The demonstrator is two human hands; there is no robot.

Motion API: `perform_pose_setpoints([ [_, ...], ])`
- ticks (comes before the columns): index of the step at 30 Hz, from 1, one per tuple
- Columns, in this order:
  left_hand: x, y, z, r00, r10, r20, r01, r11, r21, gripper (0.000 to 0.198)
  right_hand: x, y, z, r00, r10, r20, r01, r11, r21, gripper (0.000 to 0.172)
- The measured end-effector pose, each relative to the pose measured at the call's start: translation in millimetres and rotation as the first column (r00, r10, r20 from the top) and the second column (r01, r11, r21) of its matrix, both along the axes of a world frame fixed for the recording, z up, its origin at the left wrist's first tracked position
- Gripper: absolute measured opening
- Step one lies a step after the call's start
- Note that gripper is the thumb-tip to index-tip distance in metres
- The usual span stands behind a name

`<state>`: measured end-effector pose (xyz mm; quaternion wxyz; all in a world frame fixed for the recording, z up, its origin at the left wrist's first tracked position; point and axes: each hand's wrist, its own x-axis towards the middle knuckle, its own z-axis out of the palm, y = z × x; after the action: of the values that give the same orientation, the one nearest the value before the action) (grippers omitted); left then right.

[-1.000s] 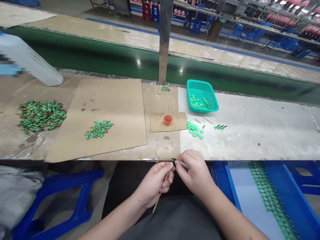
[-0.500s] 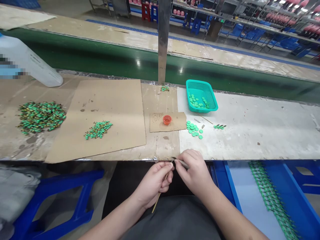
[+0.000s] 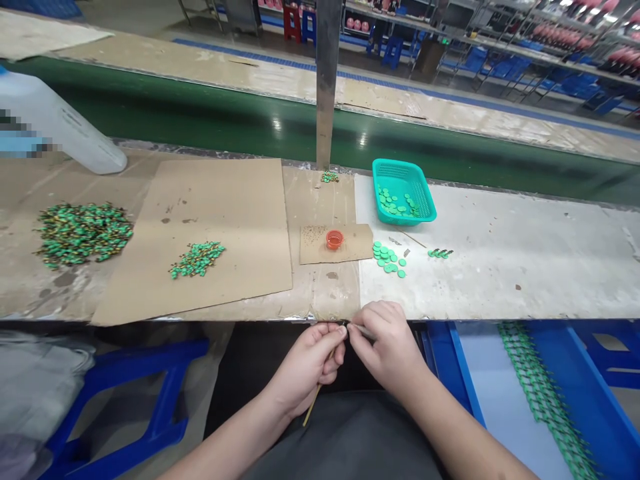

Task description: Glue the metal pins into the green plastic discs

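Observation:
My left hand (image 3: 315,360) is closed on a thin wooden stick (image 3: 312,407), whose lower end sticks out below the palm. Thumb and index finger of that hand pinch at the stick's upper end, where any small piece is too tiny to make out. My right hand (image 3: 383,337) grips a slim grey tool (image 3: 363,331), its tip meeting the left fingertips. Both hands are in front of the table's near edge. Beyond them, green discs (image 3: 387,257) lie beside a small red cup (image 3: 334,240) on a cardboard piece (image 3: 310,253).
A teal basket (image 3: 405,173) holds green discs. Green and gold piles (image 3: 83,233) (image 3: 197,259) lie on the left, one on a cardboard sheet (image 3: 225,200). A metal post (image 3: 325,87) rises behind. At lower right is a blue tray (image 3: 590,400); a blue stool (image 3: 170,400) stands lower left.
The tool in my right hand has tilted and its tip has come in against my left fingertips. My left hand is nearly unmoved. Grey fabric at lower left has shifted right.

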<state>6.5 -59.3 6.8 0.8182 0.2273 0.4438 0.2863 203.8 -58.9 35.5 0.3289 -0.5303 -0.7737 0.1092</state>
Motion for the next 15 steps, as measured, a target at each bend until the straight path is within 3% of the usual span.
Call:
perform_pose_setpoints([
  [15,-0.1,0.7,0.4,1.000,0.001,-0.011,-0.001,1.000,-0.006,0.034,-1.9,-0.2,1.2,1.000,0.003,0.008,-0.003,1.000,0.001,0.024],
])
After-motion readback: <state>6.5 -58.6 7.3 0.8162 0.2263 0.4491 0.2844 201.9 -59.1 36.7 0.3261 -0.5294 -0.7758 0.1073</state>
